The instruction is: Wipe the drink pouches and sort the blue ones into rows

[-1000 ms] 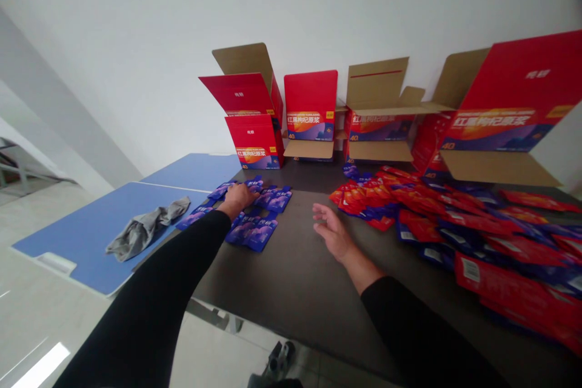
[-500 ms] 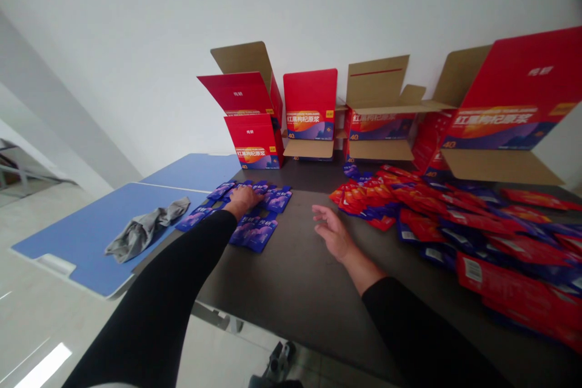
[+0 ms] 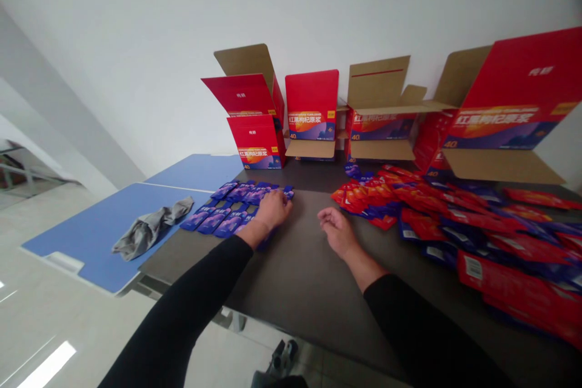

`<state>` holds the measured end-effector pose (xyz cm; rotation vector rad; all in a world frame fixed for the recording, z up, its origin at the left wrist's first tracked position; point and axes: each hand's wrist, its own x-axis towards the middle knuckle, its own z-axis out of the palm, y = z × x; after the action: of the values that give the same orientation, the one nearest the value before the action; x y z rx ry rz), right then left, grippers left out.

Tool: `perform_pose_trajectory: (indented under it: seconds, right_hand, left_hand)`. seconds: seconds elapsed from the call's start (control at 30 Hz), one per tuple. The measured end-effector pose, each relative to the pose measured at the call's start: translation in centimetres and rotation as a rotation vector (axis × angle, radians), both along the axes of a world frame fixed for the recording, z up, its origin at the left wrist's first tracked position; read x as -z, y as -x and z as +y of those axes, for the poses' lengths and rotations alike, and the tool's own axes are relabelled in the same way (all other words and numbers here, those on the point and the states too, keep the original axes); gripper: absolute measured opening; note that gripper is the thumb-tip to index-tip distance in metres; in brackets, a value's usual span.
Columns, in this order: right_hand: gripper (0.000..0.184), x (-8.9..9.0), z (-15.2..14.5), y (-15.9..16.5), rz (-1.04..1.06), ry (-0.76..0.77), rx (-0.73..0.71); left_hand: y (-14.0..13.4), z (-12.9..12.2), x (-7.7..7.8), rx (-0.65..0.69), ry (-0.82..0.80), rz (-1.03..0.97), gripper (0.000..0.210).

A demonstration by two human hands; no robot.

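Note:
My left hand [image 3: 273,209] rests over the right end of two rows of blue-purple pouches [image 3: 222,218], its bent fingers touching the far row. Its fingertips are partly hidden, and the hand covers some pouches of the near row. The pouches lie flat, side by side, overlapping slightly. My right hand [image 3: 337,231] hovers over the dark table [image 3: 300,279] with loosely curved fingers and nothing in them. It is nearest to a heap of red and blue pouches [image 3: 427,200] on the right, without touching it.
Red printed cartons with raised flaps stand along the wall: a stacked pair [image 3: 257,142] at left, one carton [image 3: 311,103] in the middle, another [image 3: 382,127] beside it, and a large one [image 3: 495,121] at right. A grey cloth [image 3: 150,230] lies on the blue table [image 3: 91,236].
My left hand has moved right along the pouches to the end of the rows, uncovering the left ones, which look more evenly lined up. My right hand's fingers have curled in a little.

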<state>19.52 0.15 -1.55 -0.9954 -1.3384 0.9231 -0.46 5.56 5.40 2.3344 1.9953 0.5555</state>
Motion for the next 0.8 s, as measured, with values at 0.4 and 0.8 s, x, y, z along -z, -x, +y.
perform_pose_trajectory:
  seconds: [0.4,0.8]
  right_hand:
    - [0.014,-1.2,-0.3,-0.9,-0.204,-0.008,0.240]
    - [0.015,-1.8,-0.1,-1.7,-0.334,0.049,0.339]
  left_hand:
    - [-9.7,-5.5,4.3,0.009,0.194,-0.968,0.020]
    - [-9.9,-4.1,5.2,0.184,0.174,-0.847,0.024]
